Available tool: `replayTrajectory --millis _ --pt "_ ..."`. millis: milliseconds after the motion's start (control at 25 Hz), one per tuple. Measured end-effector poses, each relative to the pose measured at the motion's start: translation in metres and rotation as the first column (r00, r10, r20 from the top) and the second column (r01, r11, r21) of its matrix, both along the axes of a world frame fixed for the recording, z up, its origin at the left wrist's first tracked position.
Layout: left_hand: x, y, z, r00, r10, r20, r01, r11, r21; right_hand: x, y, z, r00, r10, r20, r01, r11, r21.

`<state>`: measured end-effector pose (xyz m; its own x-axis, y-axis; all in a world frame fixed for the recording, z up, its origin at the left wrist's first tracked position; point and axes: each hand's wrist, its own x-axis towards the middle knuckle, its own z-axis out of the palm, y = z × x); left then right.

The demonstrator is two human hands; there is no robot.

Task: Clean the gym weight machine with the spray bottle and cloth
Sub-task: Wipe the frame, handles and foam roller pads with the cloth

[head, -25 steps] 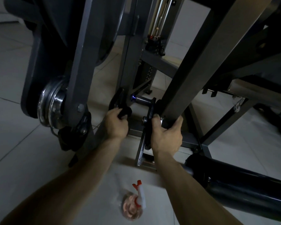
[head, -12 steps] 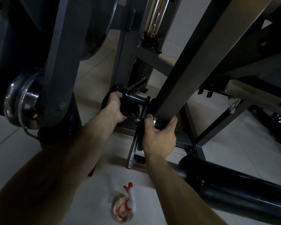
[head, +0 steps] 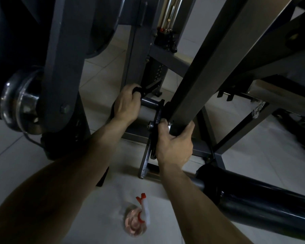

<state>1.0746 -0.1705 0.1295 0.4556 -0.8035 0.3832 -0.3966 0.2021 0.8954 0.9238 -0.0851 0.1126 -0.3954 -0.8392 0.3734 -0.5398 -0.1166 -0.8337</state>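
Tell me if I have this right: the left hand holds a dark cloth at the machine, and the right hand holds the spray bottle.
Not quite. In the head view the spray bottle stands on the floor, untouched. The right hand grips the lower end of the slanted grey beam instead. The left hand does hold the dark cloth at the machine.

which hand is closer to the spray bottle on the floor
Right. The right hand grips the lower end of the slanted frame bar, above the spray bottle on the floor. The left hand, holding a dark cloth, is farther up the machine.
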Motion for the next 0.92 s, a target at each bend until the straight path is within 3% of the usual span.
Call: replayTrajectory --millis 80,120,200,280,400,480,600,680,800,920 --pt "-0.003 0.015 -0.011 0.993 0.026 0.116 -0.017 0.997 -0.079 0.0 0.0 0.001 1.0 0.007 0.015 -0.007 1.0 0.008" --pt "-0.006 0.025 -0.017 0.993 0.051 0.104 -0.041 0.994 -0.098 0.001 0.001 0.002 1.0 0.01 0.016 -0.01 1.0 0.016" --pt "-0.009 0.039 -0.02 0.987 0.12 -0.107 -0.129 0.988 -0.085 0.002 0.003 0.005 1.0 0.014 0.021 -0.015 1.0 0.024" --pt "-0.005 0.031 -0.01 0.905 0.204 -0.372 -0.203 0.978 0.042 0.002 0.004 0.007 1.0 0.016 0.022 -0.016 1.0 0.021" --pt "-0.004 0.006 0.007 0.793 0.12 -0.597 -0.028 0.987 0.161 0.002 0.005 0.008 1.0 -0.002 0.013 0.001 0.999 0.037" --pt "-0.014 0.017 0.006 0.793 0.103 -0.6 0.005 0.985 0.175 0.002 0.005 0.009 1.0 -0.018 0.01 0.018 0.999 0.044" --pt "-0.026 0.065 0.002 0.872 0.024 -0.488 0.064 0.985 0.162 0.005 0.004 0.01 0.999 -0.031 0.018 0.03 0.999 0.041" --pt "-0.035 0.089 -0.007 0.859 -0.031 -0.511 0.152 0.969 0.197 0.003 0.004 0.009 1.0 -0.024 0.003 0.023 0.999 0.049" --pt "-0.035 0.102 -0.045 0.752 0.16 -0.639 0.149 0.903 0.402 0.0 0.012 0.015 0.996 0.061 0.062 -0.067 0.993 0.094" --pt "-0.032 0.139 -0.055 0.509 0.282 -0.813 0.308 0.823 0.478 -0.016 0.038 0.017 0.985 0.149 0.092 -0.156 0.985 0.073"
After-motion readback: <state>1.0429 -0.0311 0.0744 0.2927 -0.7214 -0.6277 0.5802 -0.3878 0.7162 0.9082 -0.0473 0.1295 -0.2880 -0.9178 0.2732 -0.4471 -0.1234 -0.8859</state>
